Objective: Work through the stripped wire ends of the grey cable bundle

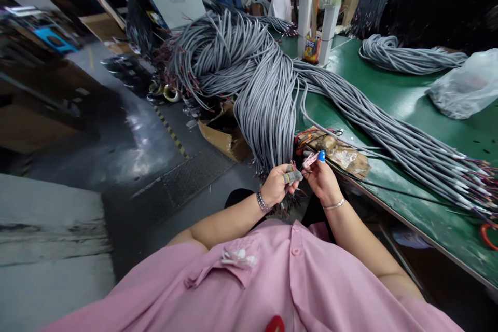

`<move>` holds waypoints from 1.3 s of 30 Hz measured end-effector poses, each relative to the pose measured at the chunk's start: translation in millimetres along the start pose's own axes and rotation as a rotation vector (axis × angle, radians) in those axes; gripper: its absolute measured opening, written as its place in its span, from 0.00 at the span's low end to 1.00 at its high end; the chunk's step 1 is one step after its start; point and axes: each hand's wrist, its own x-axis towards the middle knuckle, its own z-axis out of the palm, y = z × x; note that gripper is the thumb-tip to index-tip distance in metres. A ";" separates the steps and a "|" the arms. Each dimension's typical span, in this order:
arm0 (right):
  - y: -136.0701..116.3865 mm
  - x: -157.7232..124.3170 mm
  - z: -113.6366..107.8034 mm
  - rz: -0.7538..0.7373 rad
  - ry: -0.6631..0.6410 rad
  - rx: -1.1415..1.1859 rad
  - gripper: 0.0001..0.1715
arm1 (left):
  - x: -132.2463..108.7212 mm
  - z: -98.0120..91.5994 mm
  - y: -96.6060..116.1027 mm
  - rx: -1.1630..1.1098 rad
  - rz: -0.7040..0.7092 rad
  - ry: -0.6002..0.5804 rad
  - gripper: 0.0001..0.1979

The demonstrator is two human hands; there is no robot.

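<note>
My left hand (275, 187), with grey-and-yellow covers on some fingers, is closed in a pinch around thin reddish wires (293, 165). Right beside it, my right hand (325, 184) is closed on a small pink piece (310, 160), whose exact kind I cannot make out. A blue cover (321, 156) sits on a fingertip of that hand. Both hands meet in front of the bench edge. A thick bundle of grey cables (268, 109) hangs off the bench just beyond my left hand, its lower ends partly hidden.
On the green bench (404, 106), more grey cables (373, 114) stretch right, showing stripped ends. A wooden block with tape (346, 158) lies near my right hand. Behind stand a white post (307, 8) and a person in white (280, 2). A cardboard box (223, 135) sits below the bundle.
</note>
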 end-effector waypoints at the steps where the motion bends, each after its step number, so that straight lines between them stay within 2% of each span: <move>1: 0.1 0.9 0.5 -0.009 0.014 0.021 0.22 | 0.7 0.0 -1.4 0.002 -0.005 -0.003 0.12; 7: 3.4 0.8 0.6 -0.026 0.040 0.053 0.20 | 2.8 -0.9 -6.6 0.015 -0.013 -0.026 0.14; 14: -2.5 -5.7 0.1 0.100 -0.015 0.056 0.28 | -9.2 3.3 -1.0 -0.010 -0.015 0.020 0.14; 17: -7.7 -7.2 1.1 0.127 -0.027 0.068 0.25 | -15.6 6.0 -0.9 -0.018 0.015 0.048 0.15; 22: -9.2 -8.5 2.6 0.054 0.035 0.024 0.17 | -15.6 10.1 -1.2 -0.020 0.090 0.103 0.13; 31: 1.9 -1.2 3.4 0.082 -0.002 0.058 0.18 | -8.9 13.1 -4.3 -0.027 0.069 0.120 0.15; 36: 2.3 1.0 8.3 0.068 0.059 0.113 0.18 | -7.9 11.4 -7.1 -0.021 0.053 0.116 0.15; 39: 4.2 0.3 8.0 0.054 0.052 0.108 0.21 | -9.0 11.0 -7.9 -0.018 0.060 0.114 0.15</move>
